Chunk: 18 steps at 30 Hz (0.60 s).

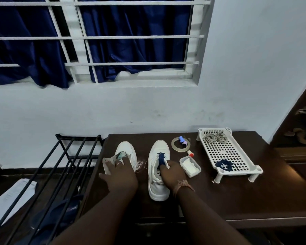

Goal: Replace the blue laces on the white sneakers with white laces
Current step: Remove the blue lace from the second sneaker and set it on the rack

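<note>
Your right hand [172, 171] sits on the right sneaker [158, 169], fingers curled and pinched on the blue lace [161, 159] still threaded in its eyelets. That lace runs away from your fingertips toward the toe, along the shoe's long axis, which points from the table's near edge toward the wall. So the pull that frees it is likely back toward you and upward, and the right hand is the one already on it.

Your left hand [121, 171] rests over the left sneaker [125, 156], fingers spread and fairly straight, pressing on the opened tongue; no blue lace shows in that shoe.

The white laces [215, 138] lie coiled at the far end of the perforated white tray [227, 152], well right of both shoes, and a bundled dark blue lace [223, 165] lies at its near end.

Just right of the right sneaker stands a small open plastic box [190, 166], with a tape roll [180, 145] beyond it. Room is tighter there; open tabletop [254, 197] lies nearer you and to the right.
</note>
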Each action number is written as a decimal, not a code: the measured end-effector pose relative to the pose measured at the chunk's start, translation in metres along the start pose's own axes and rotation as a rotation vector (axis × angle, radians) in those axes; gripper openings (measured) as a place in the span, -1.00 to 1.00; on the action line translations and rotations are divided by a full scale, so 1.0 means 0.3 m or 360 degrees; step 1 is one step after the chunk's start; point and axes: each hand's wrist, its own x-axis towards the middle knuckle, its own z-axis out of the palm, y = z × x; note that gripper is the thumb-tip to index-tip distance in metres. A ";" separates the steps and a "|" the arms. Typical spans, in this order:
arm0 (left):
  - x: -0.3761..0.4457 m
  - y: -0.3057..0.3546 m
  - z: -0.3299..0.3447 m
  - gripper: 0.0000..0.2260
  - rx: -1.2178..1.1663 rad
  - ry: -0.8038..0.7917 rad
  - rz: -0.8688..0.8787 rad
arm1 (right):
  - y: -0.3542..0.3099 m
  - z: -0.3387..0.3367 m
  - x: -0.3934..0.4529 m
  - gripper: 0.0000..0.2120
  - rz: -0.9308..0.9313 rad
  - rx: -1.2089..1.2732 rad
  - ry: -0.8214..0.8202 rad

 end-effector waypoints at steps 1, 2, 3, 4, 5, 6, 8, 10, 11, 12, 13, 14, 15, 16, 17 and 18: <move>0.006 -0.002 0.004 -0.40 0.0037 0.0025 0.0039 | -0.001 -0.002 -0.004 -0.84 0.0002 0.0003 -0.0005; 0.013 -0.007 0.003 -0.42 0.0069 0.0045 0.0068 | -0.001 -0.003 -0.005 -0.84 -0.0002 0.0013 -0.0001; 0.022 -0.013 -0.003 -0.43 0.0092 0.0051 0.0078 | -0.001 -0.003 -0.008 -0.84 0.0001 0.0021 0.0000; 0.037 -0.022 -0.006 -0.43 0.0099 0.0056 0.0082 | 0.001 -0.004 -0.009 -0.84 -0.0003 0.0025 0.0002; 0.052 -0.036 -0.008 -0.44 0.0111 0.0067 0.0091 | 0.000 -0.005 -0.013 -0.84 -0.0011 0.0025 -0.0001; 0.065 -0.050 -0.010 -0.45 0.0123 0.0076 0.0108 | 0.002 -0.007 -0.013 -0.84 -0.0022 0.0021 -0.0011; 0.081 -0.067 -0.014 -0.45 0.0118 0.0076 0.0150 | -0.003 -0.017 -0.013 -0.86 -0.0041 0.0003 -0.0052; 0.085 -0.068 -0.011 -0.47 0.0046 0.0075 0.0154 | -0.010 -0.037 -0.005 -0.85 -0.0057 -0.0077 -0.0107; 0.083 -0.065 -0.014 -0.50 0.0016 0.0091 0.0134 | -0.012 -0.046 0.005 -0.83 -0.0073 -0.0150 -0.0125; 0.081 -0.062 -0.014 -0.53 -0.0005 0.0128 0.0110 | -0.013 -0.053 0.016 -0.80 -0.0097 -0.0218 -0.0124; 0.081 -0.060 -0.009 -0.54 -0.0006 0.0184 0.0091 | -0.016 -0.062 0.025 -0.73 -0.0115 -0.0259 -0.0113; 0.080 -0.055 -0.005 -0.54 0.0004 0.0250 0.0080 | -0.017 -0.068 0.033 -0.64 -0.0138 -0.0269 -0.0102; 0.079 -0.049 0.000 -0.52 0.0013 0.0321 0.0081 | -0.020 -0.072 0.039 -0.56 -0.0178 -0.0270 -0.0089; 0.076 -0.037 0.002 -0.48 0.0007 0.0399 0.0104 | -0.019 -0.072 0.045 -0.52 -0.0234 -0.0290 -0.0083; 0.075 -0.021 0.005 -0.47 -0.0028 0.0476 0.0160 | -0.019 -0.069 0.050 -0.50 -0.0304 -0.0348 -0.0081; 0.073 -0.001 0.003 -0.48 -0.0092 0.0579 0.0272 | -0.014 -0.062 0.055 -0.50 -0.0372 -0.0427 -0.0072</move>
